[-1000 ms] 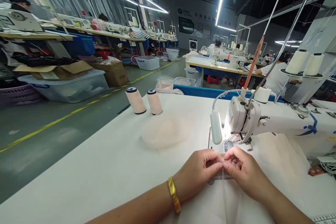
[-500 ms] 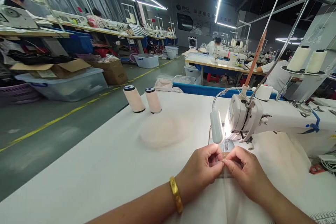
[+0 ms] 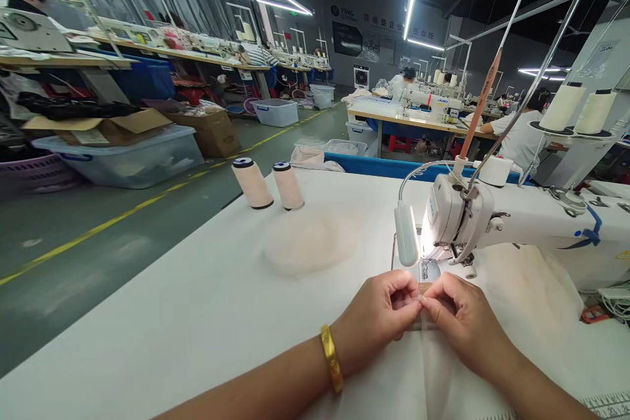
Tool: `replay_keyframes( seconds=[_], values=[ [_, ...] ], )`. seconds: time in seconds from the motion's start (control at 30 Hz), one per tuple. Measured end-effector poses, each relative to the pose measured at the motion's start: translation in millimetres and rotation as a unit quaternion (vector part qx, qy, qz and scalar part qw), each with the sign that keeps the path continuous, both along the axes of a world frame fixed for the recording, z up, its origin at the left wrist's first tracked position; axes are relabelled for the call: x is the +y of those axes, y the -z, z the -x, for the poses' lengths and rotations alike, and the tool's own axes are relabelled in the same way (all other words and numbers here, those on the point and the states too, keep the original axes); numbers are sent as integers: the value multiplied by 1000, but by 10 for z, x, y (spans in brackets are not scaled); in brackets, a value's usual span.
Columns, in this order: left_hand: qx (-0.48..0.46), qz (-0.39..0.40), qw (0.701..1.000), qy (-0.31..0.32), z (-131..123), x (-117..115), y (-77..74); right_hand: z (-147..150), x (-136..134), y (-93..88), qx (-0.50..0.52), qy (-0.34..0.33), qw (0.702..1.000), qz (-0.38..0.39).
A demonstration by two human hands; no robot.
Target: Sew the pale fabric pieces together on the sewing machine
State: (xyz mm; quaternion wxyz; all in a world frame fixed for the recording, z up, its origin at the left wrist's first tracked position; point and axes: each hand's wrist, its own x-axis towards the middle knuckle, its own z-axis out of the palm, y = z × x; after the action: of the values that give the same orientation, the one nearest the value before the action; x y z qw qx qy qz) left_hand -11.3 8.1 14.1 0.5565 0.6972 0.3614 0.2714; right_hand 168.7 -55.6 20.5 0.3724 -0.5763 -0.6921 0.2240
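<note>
From here, I'd say the cloth [image 3: 434,374] could slip or pucker if either pinch slackened. The grip is narrow: left hand [image 3: 381,307] and right hand [image 3: 462,315] hold its edge, fingertips meeting just before the machine [image 3: 457,213]. It looks pale, sheer and lightly creased, trailing over the white surface [image 3: 221,321].

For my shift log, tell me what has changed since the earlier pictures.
Very little: the view has shifted slightly, and the index finger of the left hand appears a touch higher above its thumb. Nothing was visibly taken up or let go. That hand and the right hand still hold the cloth; the machine and both spools stay put.
</note>
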Motion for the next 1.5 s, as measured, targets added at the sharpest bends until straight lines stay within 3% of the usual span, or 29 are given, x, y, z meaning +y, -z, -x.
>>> replay_keyframes(
  seconds=[0.17, 0.67, 0.9, 1.13, 1.4, 1.5],
  values=[
    [-27, -20, 999, 1, -3, 5, 2, 0, -3, -3, 5, 0, 1000, 5],
    [1, 35, 999, 7, 8, -8, -25, -4, -7, -7, 1, 0, 1000, 7],
    [-16, 6, 1000, -2, 11, 9, -29, -20, -12, 3, -3, -4, 1000, 20],
    [-28, 35, 999, 3, 22, 11, 22, -23, -1, -22, 32, -18, 997, 66],
    [-15, -86, 996, -33, 39, 21, -10, -55, 13, -32, 101, -46, 988, 109],
    [-20, -71, 997, -26, 41, 28, 19, -80, 34, -13, 111, -45, 985, 125]
  ],
)
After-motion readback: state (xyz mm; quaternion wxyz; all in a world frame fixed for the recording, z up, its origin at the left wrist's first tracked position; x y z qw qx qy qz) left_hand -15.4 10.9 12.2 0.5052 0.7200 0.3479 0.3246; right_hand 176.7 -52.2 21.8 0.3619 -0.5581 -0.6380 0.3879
